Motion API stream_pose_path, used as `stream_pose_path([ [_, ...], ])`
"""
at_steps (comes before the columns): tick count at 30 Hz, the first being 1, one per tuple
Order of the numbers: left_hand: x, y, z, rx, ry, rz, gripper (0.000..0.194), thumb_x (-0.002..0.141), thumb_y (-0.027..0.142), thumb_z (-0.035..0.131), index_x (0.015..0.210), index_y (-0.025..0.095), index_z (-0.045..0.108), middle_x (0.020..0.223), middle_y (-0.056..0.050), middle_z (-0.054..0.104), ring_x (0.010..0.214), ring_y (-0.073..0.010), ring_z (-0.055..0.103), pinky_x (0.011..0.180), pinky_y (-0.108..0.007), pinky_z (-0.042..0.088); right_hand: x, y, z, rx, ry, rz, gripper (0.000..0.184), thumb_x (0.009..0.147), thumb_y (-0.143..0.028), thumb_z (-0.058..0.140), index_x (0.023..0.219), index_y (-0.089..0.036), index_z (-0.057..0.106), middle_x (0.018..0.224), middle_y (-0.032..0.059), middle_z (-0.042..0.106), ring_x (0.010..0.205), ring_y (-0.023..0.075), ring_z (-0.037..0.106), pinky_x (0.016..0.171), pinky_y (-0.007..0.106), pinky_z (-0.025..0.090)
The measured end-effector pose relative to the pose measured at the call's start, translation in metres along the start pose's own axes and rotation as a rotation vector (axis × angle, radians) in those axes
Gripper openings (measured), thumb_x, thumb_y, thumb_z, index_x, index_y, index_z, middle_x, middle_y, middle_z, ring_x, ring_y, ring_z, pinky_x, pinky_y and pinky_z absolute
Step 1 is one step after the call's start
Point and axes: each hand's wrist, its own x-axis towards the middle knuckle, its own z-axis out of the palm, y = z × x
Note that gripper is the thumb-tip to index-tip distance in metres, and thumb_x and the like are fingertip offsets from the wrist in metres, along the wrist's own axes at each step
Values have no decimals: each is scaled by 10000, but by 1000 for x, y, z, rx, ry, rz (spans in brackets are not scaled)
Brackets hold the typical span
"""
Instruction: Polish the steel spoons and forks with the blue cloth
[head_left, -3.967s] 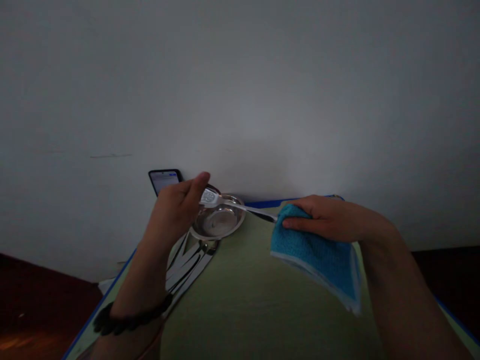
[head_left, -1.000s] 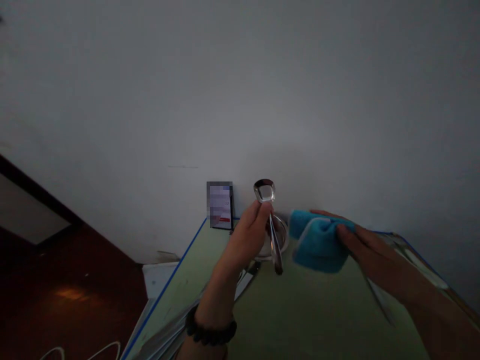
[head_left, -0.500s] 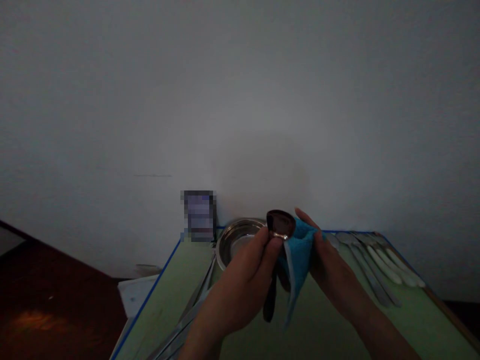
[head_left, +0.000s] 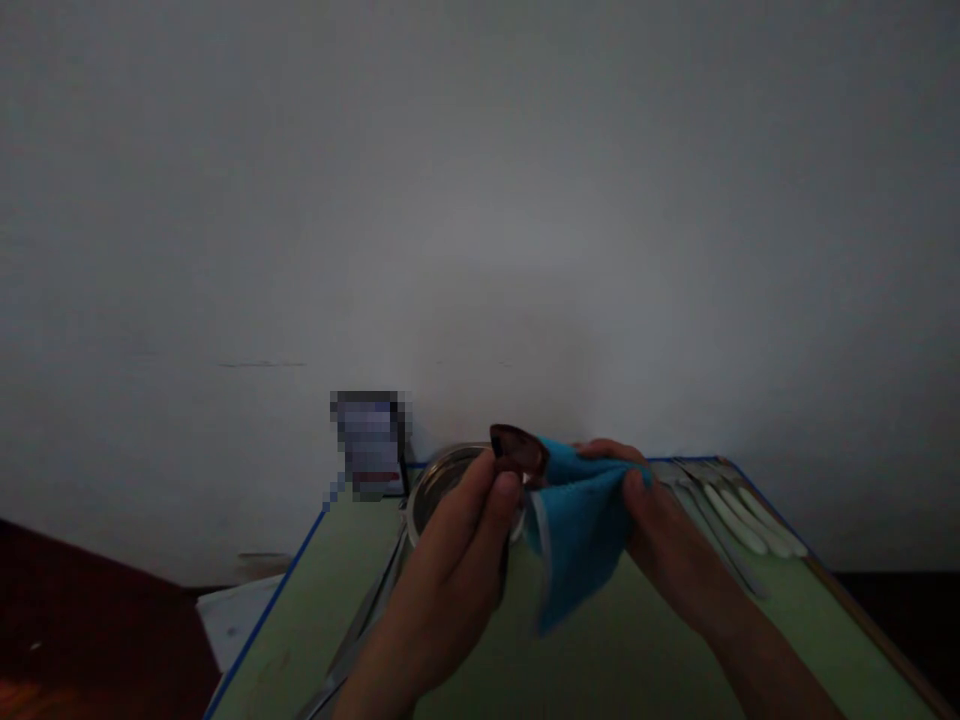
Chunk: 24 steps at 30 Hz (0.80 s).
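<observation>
Hands [head_left: 459, 565] [head_left: 664, 535] pinch blue cloth [head_left: 579, 530] and apparently a spoon [head_left: 522, 450].

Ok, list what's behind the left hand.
Behind the left hand is the metal bowl; its far rim and some inner wall show, but the hand covers much of the rest.

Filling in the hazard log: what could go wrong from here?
1. The left hand pinches the spoon near its head, so it could slip, perhaps into the metal bowl just beyond.
2. The blue cloth in the right hand has a corner hanging loose, which might get in the way.
3. The phone stands propped close beside the bowl; a knock to the bowl might topple it.
</observation>
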Motion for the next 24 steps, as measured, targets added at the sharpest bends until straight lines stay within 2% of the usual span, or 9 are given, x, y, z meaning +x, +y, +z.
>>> stream_pose_path([
  [3, -3, 3, 4, -13, -18, 5, 337, 865, 437, 425, 1160, 286, 483, 1231, -1, 528, 1140, -168, 453, 1001, -288, 312, -1, 7, -2, -124, 94, -74, 290, 864, -501, 352, 1039, -314, 486, 1248, 5, 460, 1066, 204, 481, 839, 309, 420],
  [5, -4, 7, 8, -24, -80, 57, 259, 888, 408, 392, 1066, 268, 519, 1063, -3, 610, 996, -149, 539, 901, -262, 397, 0, 11, -3, -122, 113, -105, 298, 866, -499, 348, 1052, -308, 483, 1172, 13, 499, 985, 187, 510, 804, 291, 428],
  [7, -5, 13, 13, -39, -141, 71, 233, 906, 387, 354, 992, 248, 519, 875, 6, 637, 805, -129, 585, 732, -231, 463, 1, 13, -2, -31, 120, -111, 322, 864, -507, 344, 1084, -307, 469, 1024, 16, 556, 813, 163, 549, 700, 276, 453],
  [9, -6, 19, 19, -27, -183, 41, 233, 913, 381, 329, 990, 234, 493, 768, 14, 622, 678, -119, 580, 604, -214, 463, 2, 13, 0, 135, 115, -100, 347, 860, -519, 341, 1116, -312, 452, 898, 7, 583, 689, 150, 552, 599, 265, 455],
  [12, -7, 26, 24, 106, -242, 23, 229, 916, 359, 317, 914, 206, 488, 692, 15, 590, 638, -125, 558, 576, -222, 433, 1, 5, 6, 364, 103, -82, 377, 872, -512, 316, 1192, -336, 410, 879, -4, 618, 703, 155, 583, 638, 286, 468],
  [15, -8, 31, 25, 275, -249, 79, 227, 910, 329, 334, 805, 195, 485, 700, 10, 576, 670, -134, 540, 623, -249, 409, -3, -5, 11, 423, 64, -65, 420, 883, -514, 280, 1267, -360, 350, 920, -5, 647, 724, 161, 608, 700, 321, 469],
  [18, -11, 33, 25, 373, -224, 60, 197, 901, 311, 343, 828, 198, 487, 750, -1, 588, 680, -144, 541, 617, -264, 402, -7, -10, 9, 295, 85, -56, 439, 879, -520, 290, 1251, -327, 421, 998, 16, 652, 809, 181, 618, 743, 336, 466],
  [21, -14, 35, 23, 403, -239, 51, 169, 891, 276, 348, 950, 205, 489, 833, -17, 605, 722, -150, 559, 650, -278, 419, -7, -12, 2, -3, 187, -121, 424, 875, -495, 339, 1131, -245, 568, 1018, 39, 655, 905, 199, 597, 795, 324, 450],
  [24, -15, 36, 19, 453, -255, 89, 213, 871, 209, 356, 1027, 210, 501, 887, -28, 626, 743, -147, 577, 666, -270, 431, -7, -16, -8, -330, 151, -203, 367, 869, -447, 406, 1070, -219, 612, 972, 33, 671, 854, 179, 599, 757, 291, 450],
])
